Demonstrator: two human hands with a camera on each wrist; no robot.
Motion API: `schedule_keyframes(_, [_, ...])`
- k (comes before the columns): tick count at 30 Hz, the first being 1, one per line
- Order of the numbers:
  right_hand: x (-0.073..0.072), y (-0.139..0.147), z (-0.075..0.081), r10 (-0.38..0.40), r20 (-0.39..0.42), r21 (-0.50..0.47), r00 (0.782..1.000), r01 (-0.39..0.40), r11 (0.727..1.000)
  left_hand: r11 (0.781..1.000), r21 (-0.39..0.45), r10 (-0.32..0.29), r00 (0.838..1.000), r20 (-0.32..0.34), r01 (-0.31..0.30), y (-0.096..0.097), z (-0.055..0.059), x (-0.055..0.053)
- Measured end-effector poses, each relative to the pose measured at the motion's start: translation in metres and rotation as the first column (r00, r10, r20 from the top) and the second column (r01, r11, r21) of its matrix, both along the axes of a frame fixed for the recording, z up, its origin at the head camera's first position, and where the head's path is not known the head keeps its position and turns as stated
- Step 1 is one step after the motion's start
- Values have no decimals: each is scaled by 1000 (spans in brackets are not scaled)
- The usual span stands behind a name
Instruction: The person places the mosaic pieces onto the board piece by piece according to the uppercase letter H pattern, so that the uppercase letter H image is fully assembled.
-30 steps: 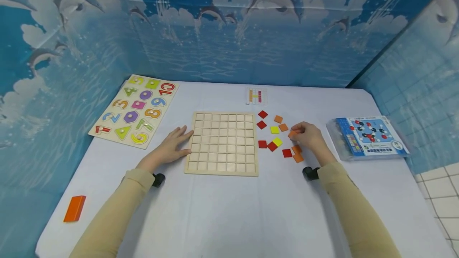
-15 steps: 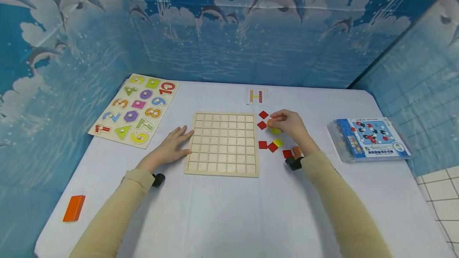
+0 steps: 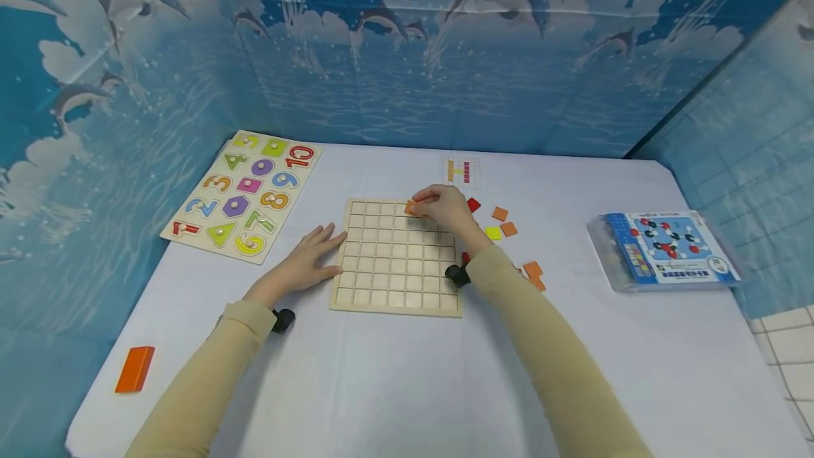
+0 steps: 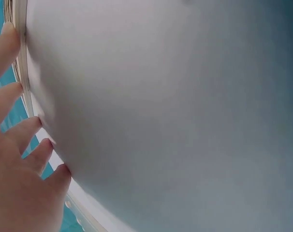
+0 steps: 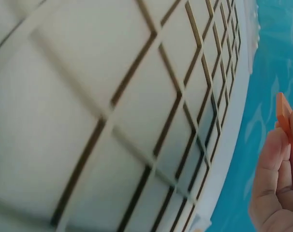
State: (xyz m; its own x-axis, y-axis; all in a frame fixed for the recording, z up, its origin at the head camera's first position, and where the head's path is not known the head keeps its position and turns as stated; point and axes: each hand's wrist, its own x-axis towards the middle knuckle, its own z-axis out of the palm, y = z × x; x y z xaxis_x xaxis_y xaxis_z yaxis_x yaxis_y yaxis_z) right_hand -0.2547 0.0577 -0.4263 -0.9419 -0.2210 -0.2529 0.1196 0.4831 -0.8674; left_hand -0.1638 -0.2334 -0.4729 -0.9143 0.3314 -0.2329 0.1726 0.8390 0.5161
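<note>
A square wooden grid board (image 3: pixel 380 263) lies mid-table, its cells bare. My right hand (image 3: pixel 445 209) pinches an orange square tile (image 3: pixel 410 208) over the board's far row; in the right wrist view the tile (image 5: pixel 283 112) sticks up between thumb and fingertips. Spread fingers of my left hand (image 3: pixel 302 263) rest at the board's left edge, thumb nearer me. Right of the board lie loose orange tiles (image 3: pixel 500 213), a yellow tile (image 3: pixel 493 233) and a red tile (image 3: pixel 473 205). My right forearm partly hides other tiles.
A small printed pattern card (image 3: pixel 462 172) lies behind the board. At the left back is a number and shape puzzle board (image 3: pixel 248 186). A boxed molecule set (image 3: pixel 668 246) sits at right, an orange block (image 3: pixel 135 369) at front left. Dolphin-print curtains (image 3: pixel 381 90) surround the table.
My right hand has picked an orange tile from the right-hand pile and carried it left, over the loose tiles, to above the board's far row. The left hand has stayed at the board's edge.
</note>
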Motion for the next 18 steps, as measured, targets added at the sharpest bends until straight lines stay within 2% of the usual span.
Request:
schedule_keyframes(10, [-4, -46, -19, 77, -78, 42, 994, -74, 996, 1000, 14, 11, 1000, 12, -11, 0, 1, 2])
schedule_keyframes(18, [-8, -68, -26, 105, -39, 86, 994, -101, 991, 1000, 23, 0, 1000, 13, 0, -1, 0, 0])
